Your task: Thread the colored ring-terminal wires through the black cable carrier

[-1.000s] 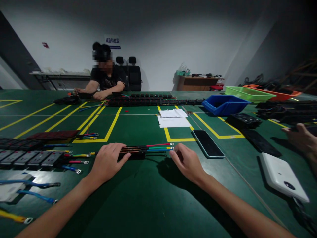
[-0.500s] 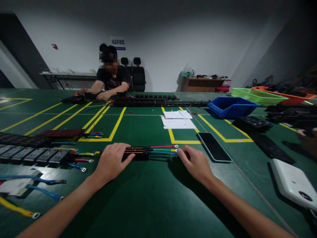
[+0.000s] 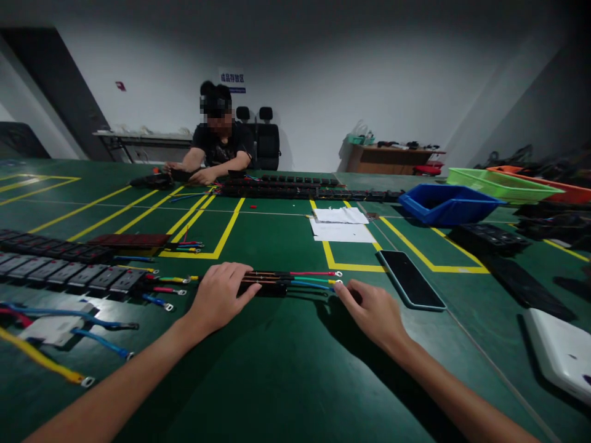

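Note:
My left hand (image 3: 221, 292) lies over a narrow black strip with copper-coloured bars (image 3: 265, 288), fingers across its top and thumb along the near side. From the strip's right end run a red wire (image 3: 311, 273), a green wire (image 3: 310, 279) and a blue wire (image 3: 308, 285). The red one ends in a bare metal ring terminal (image 3: 338, 274). My right hand (image 3: 372, 307) is closed in a pinch at the tips of the green and blue wires; its fingertips partly hide the blue wire's end. A thin dark wire hangs just below them.
Socket strips (image 3: 96, 275) with lugged wires and a white block (image 3: 58, 329) lie at left. Right of my hand are a phone (image 3: 410, 280) and a white device (image 3: 561, 354). Behind are paper sheets (image 3: 344, 231) and a blue bin (image 3: 447, 206). A co-worker (image 3: 221, 147) sits opposite.
The view has swung slightly left, so everything appears shifted right. Both hands keep the same places on the strip and the wire ends.

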Demonstrator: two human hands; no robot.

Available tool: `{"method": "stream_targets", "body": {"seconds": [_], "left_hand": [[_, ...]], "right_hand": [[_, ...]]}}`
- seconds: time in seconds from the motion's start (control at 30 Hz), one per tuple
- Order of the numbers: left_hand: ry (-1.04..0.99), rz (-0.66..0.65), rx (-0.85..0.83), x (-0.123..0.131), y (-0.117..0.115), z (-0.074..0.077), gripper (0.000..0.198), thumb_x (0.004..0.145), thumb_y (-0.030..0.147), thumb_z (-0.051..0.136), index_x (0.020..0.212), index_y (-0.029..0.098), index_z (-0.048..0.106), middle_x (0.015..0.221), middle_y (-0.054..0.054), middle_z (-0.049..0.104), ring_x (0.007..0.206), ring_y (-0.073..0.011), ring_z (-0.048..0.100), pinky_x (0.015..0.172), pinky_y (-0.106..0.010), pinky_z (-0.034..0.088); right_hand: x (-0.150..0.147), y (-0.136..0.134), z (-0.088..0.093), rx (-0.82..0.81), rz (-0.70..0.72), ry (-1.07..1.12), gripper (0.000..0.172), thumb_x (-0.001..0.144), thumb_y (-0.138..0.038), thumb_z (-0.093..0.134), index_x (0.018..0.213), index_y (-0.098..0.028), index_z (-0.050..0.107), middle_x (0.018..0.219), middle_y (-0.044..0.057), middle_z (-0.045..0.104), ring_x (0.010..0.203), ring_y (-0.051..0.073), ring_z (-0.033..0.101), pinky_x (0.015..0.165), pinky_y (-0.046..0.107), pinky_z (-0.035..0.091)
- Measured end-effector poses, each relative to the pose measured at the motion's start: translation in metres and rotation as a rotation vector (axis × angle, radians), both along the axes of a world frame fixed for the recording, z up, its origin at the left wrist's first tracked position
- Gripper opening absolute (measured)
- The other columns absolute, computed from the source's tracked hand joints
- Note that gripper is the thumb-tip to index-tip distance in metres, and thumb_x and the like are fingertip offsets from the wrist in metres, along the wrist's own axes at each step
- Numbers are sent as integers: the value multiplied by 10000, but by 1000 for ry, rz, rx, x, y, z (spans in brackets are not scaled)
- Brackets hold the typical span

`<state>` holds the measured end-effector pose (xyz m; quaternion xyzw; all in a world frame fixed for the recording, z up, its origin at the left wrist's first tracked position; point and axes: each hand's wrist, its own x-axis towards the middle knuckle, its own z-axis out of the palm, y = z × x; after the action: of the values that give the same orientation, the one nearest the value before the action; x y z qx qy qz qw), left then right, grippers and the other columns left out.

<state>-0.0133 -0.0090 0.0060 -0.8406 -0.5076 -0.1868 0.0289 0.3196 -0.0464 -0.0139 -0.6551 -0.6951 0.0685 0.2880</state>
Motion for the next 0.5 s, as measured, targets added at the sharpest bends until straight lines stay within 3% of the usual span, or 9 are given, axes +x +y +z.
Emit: {"method": "stream_targets", "body": {"seconds": [0.2, 0.5], "left_hand": [[7, 7, 5, 0, -1, -1, 407, 1015, 509, 497, 1192, 173, 644, 1132, -112, 717, 1051, -286, 646, 918, -467, 480], [3, 6, 28, 1, 1, -2, 400, 1012, 507, 502, 1176, 173, 649, 1114, -107, 721, 1031, -283, 651, 916, -468, 482]], "right_hand": [[-5, 7, -8, 40, 42, 288, 557, 951, -654, 511, 609, -215, 484, 538, -20, 486, 514, 139, 461, 528, 266, 284], [-5, 11, -15, 4, 68, 233, 541, 948, -628, 506, 601, -214, 476, 539, -18, 482, 509, 134, 433, 528, 271, 244]]}}
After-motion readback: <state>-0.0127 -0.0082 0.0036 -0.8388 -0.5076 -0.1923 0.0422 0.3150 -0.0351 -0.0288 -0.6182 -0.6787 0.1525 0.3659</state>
